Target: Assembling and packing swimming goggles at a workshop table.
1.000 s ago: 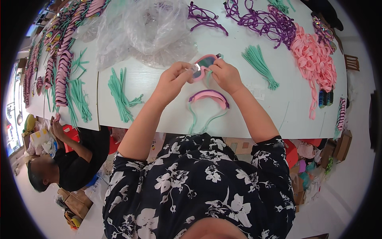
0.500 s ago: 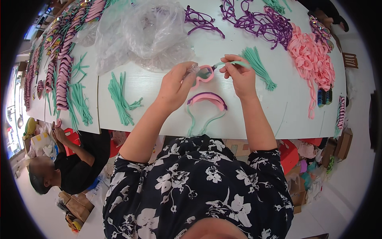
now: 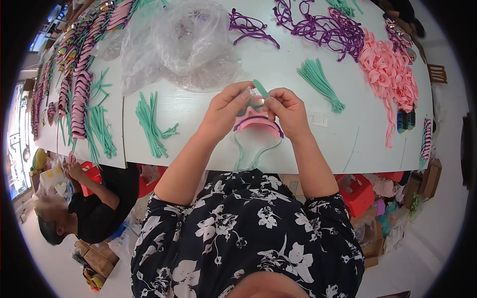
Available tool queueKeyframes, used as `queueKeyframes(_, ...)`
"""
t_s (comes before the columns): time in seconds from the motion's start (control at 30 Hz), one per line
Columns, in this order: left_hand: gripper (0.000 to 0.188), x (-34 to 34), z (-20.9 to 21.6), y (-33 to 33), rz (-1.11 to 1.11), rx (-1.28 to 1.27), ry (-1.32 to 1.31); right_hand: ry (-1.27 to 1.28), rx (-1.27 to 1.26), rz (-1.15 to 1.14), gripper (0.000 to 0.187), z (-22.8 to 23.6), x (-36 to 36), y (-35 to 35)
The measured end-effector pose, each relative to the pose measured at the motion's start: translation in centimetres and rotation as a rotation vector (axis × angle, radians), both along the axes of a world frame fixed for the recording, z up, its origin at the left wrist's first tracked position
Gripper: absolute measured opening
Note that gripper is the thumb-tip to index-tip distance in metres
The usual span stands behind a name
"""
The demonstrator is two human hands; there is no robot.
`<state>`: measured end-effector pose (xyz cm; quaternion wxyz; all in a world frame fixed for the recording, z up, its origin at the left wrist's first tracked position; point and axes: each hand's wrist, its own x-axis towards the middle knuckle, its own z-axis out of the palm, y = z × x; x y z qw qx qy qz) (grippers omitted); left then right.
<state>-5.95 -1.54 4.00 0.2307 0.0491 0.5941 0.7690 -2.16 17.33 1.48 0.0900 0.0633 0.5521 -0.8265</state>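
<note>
Between my hands is a pair of pink swim goggles, partly covered by my fingers. My left hand is closed on the left side of them, with a clear plastic piece at its fingertips. My right hand pinches a mint-green strap at the right side of the goggles, and the strap's flat end points up and left. Just below, another pair of pink goggles with a purple frame lies on the table, its green strap trailing towards me. Whether the held strap is threaded through the goggles is hidden.
Green strap bundles lie left and right on the white table. Clear plastic bags, purple frames and a pink heap are farther back. Rows of goggles stand left. A person sits lower left.
My right hand has moved left and slightly down, bringing the strap against the goggles. The strap's end now points up instead of right. My left hand has shifted slightly right.
</note>
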Motion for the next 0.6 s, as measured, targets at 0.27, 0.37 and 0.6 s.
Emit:
queueKeyframes(0.27,0.017,0.3,-0.4,0.2,-0.027,0.361,-0.217,-0.194,-0.167,-0.080,0.016,-1.4,0.3,-1.4)
queueKeyframes(0.37,0.018,0.4,-1.3,0.1,-0.030,0.411,-0.223,-0.261,-0.203,-0.116,0.017,-1.5,0.3,-1.4)
queueKeyframes(0.6,0.019,0.3,-1.4,-0.1,-0.034,0.439,-0.270,-0.279,-0.259,-0.114,0.017,-1.9,0.1,-1.2)
